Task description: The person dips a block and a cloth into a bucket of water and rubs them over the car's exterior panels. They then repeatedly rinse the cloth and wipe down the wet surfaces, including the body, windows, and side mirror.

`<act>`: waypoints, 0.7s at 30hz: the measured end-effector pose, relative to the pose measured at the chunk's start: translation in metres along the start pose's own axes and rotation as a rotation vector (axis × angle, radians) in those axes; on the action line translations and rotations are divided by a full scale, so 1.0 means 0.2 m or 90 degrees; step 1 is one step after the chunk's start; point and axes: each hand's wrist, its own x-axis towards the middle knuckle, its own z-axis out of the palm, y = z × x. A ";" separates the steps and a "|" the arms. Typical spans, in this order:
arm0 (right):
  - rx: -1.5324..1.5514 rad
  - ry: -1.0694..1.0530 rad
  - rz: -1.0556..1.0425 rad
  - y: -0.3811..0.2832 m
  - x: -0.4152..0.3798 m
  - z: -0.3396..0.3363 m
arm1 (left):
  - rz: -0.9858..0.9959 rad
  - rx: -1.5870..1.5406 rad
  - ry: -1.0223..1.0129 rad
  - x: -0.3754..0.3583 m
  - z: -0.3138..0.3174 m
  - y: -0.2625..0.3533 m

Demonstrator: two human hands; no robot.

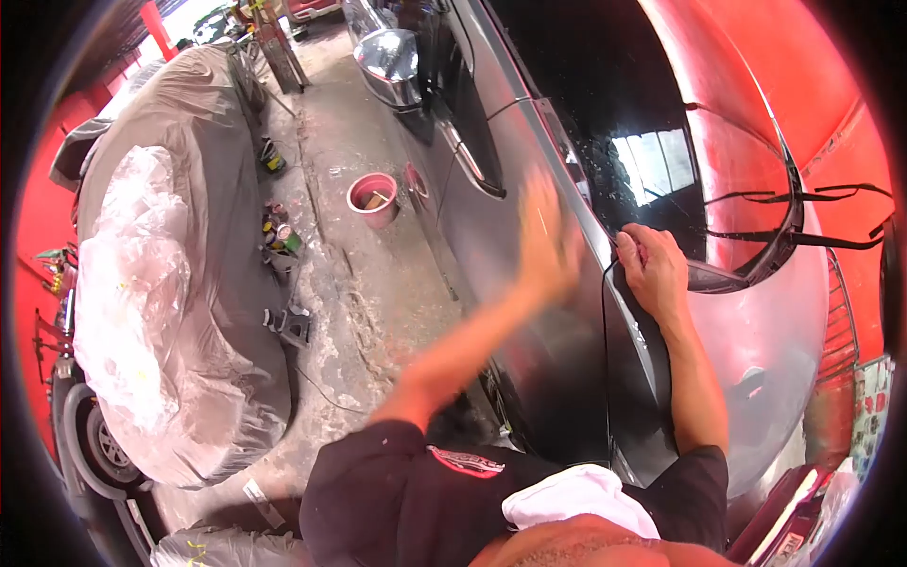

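Near the left hand [550,246], dull gray car bodywork [557,354].

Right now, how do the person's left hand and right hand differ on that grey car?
The left hand is blurred, which suggests motion, while the right hand shows fairly sharply. The left hand's fingers are stretched out; the right hand's are bent. The left hand is over the side of the grey car, while the right hand rests nearer the windscreen. Both are bare, with no tool visible in either.

Bucket [380,217] on the floor [331,312], left of the car [567,378].
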 end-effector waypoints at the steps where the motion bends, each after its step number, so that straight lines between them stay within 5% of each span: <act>1: 0.008 0.000 -0.007 -0.01 0.00 0.01 | -0.027 0.091 -0.113 -0.34 0.01 0.11; 3: -0.018 -0.007 -0.013 -0.01 0.01 -0.01 | -0.003 0.067 -0.220 -0.62 -0.03 0.17; 9: -0.009 0.007 -0.023 0.01 0.01 0.00 | -0.115 0.013 0.019 0.10 -0.09 -0.38; 14: -0.003 -0.010 -0.003 0.00 0.00 0.00 | -0.079 0.115 -0.287 -0.89 -0.18 0.12; 18: 0.017 -0.006 -0.008 0.00 -0.01 0.01 | -0.316 0.249 -0.118 -0.49 -0.23 -0.54; 21: 0.025 -0.041 0.027 -0.03 0.01 -0.04 | -0.453 0.115 0.007 -0.09 -0.26 -0.97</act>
